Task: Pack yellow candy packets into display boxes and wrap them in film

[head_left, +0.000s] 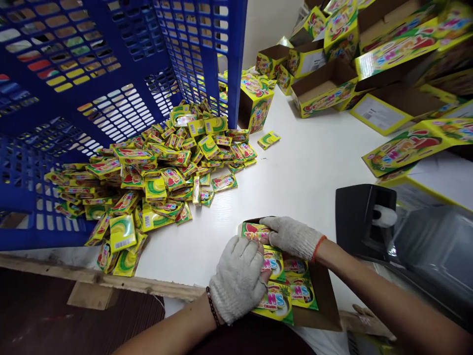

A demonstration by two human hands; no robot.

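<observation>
In the lower middle of the head view lies an open cardboard carton (325, 301) with small yellow boxes (273, 301) packed flat inside. My left hand (238, 281), in a whitish knit glove and with a beaded bracelet at the wrist, bends over the carton's left side. Its fingers are drawn together on the boxes there; their undersides are hidden. My right hand (295, 237), gloved alike with an orange cuff, reaches over the far end. Thumb and fingers close on a small yellow box (253, 230) with a red fruit print, near my left fingertips.
A blue plastic basket (207, 64) lies tipped at the left, a heap of small yellow boxes (173, 177) spilling from it. One loose box (269, 140) sits apart. Several empty display cartons (325, 93) crowd the back right. A black tape dispenser (351, 222) stands at the right.
</observation>
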